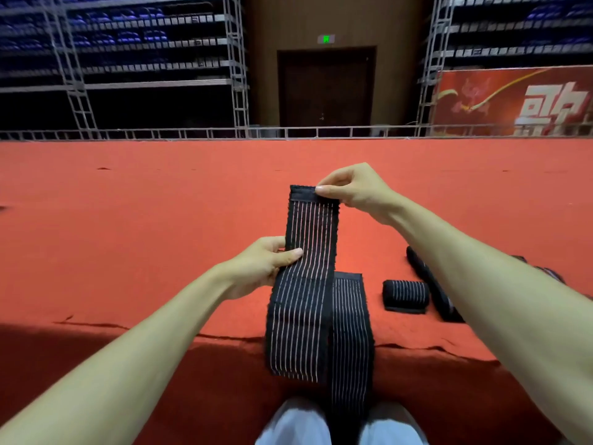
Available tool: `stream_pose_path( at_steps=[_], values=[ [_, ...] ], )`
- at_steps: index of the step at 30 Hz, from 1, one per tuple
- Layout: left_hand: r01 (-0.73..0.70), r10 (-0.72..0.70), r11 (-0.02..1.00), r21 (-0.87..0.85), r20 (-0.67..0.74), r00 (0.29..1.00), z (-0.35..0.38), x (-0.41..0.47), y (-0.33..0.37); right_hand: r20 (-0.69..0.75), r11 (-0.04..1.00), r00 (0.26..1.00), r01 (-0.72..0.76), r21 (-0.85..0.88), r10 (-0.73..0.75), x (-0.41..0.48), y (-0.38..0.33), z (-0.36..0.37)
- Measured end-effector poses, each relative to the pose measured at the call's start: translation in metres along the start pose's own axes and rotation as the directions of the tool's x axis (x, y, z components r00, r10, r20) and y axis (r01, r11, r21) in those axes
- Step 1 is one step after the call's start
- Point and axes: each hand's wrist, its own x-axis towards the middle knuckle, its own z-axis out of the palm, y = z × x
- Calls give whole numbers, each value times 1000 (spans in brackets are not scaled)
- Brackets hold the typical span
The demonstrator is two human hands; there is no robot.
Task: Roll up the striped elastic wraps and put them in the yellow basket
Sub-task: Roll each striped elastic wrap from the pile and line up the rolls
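Note:
A long black elastic wrap with thin pale stripes [309,245] is stretched upright in front of me. My right hand [349,187] pinches its top end at the plain black fastening strip. My left hand [266,264] grips its left edge lower down, thumb on the striped face. The wrap's lower part hangs past the edge of the red platform [128,220] towards my knees. A second striped length [351,332] lies beside it, draped over the edge. One rolled-up striped wrap [406,296] lies on the platform to the right. No yellow basket is in view.
Another dark wrap [430,284] lies partly under my right forearm, with more striped fabric [545,274] beyond it. The red carpeted platform stretches far ahead to a metal rail [192,133]. Scaffolding, a dark door [325,88] and a red banner [513,101] stand behind.

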Motion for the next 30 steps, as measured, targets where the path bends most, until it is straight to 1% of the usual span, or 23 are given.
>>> stream_pose_path(
  at_steps=[2,4,6,8,10,12,14,15,17,18,19,21,23,25,27,30],
  values=[
    [38,-38,998,-42,7,999,-3,2,-14,8,999,999,-39,-37,39,4,16,9],
    [91,-90,995,-48,26,996,-6,8,-31,44,991,994,-91,-102,95,9,38,19],
    [142,-143,990,23,62,988,-7,15,-49,91,969,982,-142,-201,163,14,62,30],
    [159,-167,978,137,47,985,-4,22,-67,131,948,967,-181,-262,220,16,84,41],
    [129,-132,963,235,-2,991,-1,32,-88,154,924,950,-213,-318,272,18,104,50],
    [81,-67,948,308,-58,996,-2,46,-106,150,896,942,-225,-382,300,21,119,56],
    [90,-48,913,398,-113,992,-8,60,-121,120,882,944,-235,-408,308,25,133,60],
    [115,-55,879,462,-143,988,-10,68,-128,108,876,943,-244,-416,314,28,141,62],
    [181,-30,759,625,-244,969,-12,80,-142,108,857,939,-245,-453,325,32,157,67],
    [215,-4,708,672,-300,954,-9,84,-148,118,840,937,-235,-490,330,33,165,71],
    [228,38,687,690,-347,937,-6,86,-152,125,821,934,-225,-524,336,34,173,74],
    [224,112,693,685,-409,906,1,85,-157,123,801,927,-232,-551,353,35,189,82],
    [194,170,717,670,-438,883,4,83,-161,102,788,920,-263,-557,379,35,202,88],
    [168,197,760,628,-468,861,5,79,-162,78,777,916,-286,-561,393,33,210,93],
    [135,233,766,628,-467,853,6,76,-161,20,779,923,-314,-542,385,30,211,91],
    [102,265,703,704,-392,881,7,71,-158,-58,771,925,-346,-534,375,26,207,72]
  ],
)
